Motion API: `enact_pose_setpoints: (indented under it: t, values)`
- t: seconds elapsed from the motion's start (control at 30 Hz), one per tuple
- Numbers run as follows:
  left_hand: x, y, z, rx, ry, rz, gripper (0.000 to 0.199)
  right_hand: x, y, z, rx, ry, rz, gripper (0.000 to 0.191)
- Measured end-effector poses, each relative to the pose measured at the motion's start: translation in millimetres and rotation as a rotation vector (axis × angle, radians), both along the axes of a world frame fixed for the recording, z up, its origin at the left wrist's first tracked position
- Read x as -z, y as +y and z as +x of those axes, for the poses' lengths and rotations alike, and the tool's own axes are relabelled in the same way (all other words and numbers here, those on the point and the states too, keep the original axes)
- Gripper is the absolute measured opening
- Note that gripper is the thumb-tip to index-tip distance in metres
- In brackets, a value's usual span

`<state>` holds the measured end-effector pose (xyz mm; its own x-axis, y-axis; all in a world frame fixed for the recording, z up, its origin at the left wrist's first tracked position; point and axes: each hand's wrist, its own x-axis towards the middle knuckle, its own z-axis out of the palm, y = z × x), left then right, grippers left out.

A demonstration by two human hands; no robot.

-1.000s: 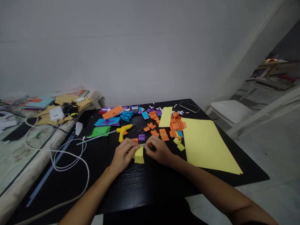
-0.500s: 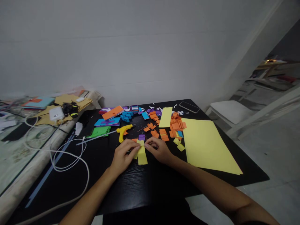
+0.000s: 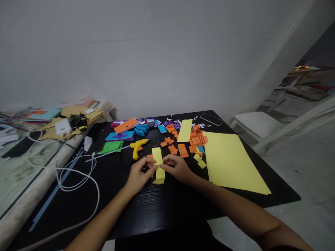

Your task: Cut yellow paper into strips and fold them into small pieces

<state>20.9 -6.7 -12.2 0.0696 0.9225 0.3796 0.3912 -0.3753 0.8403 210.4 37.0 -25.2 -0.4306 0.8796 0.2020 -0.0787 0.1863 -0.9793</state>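
Between my hands, a narrow yellow paper strip (image 3: 157,156) stands out over the black table (image 3: 151,212), with a crease across its middle and its near end bent. My left hand (image 3: 140,171) pinches the strip's left edge with thumb and fingers. From the other side, my right hand (image 3: 177,168) grips the right edge at the same height, thumb against the paper. A yellow glue gun (image 3: 136,146) lies just beyond my left hand. Small folded orange paper pieces (image 3: 183,150) and yellow paper pieces (image 3: 201,162) lie past my right hand.
Large yellow sheets (image 3: 232,164) cover the table's right side, near a phone (image 3: 211,119). Blue folded papers (image 3: 120,136) and green folded papers (image 3: 111,147) are at the back left. A white cable (image 3: 98,195) loops along the left. A white chair (image 3: 258,123) stands at right.
The yellow strip has shifted in my fingers: more of it now extends away from me, covering the purple piece, and its near end is folded. Both hands stay close to the same spot.
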Motion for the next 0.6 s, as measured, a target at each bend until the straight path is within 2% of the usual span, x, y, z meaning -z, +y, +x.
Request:
enact_pose_setpoints:
  t: [0.2,0.33,0.6]
  values:
    - [5.3,2.2,5.8,0.05,-0.314,-0.185,0.033,6.8,-1.1,-2.8,0.019,0.02,-0.027,0.023]
    - [6.0,2.6,6.5,0.088,-0.319,-0.27,0.02,10.4,-1.3,-4.4,0.045,0.038,-0.013,0.022]
    - [7.6,2.3,5.3,0.082,-0.292,-0.292,0.016,12.1,-1.8,-5.6,0.049,0.08,-0.043,0.024]
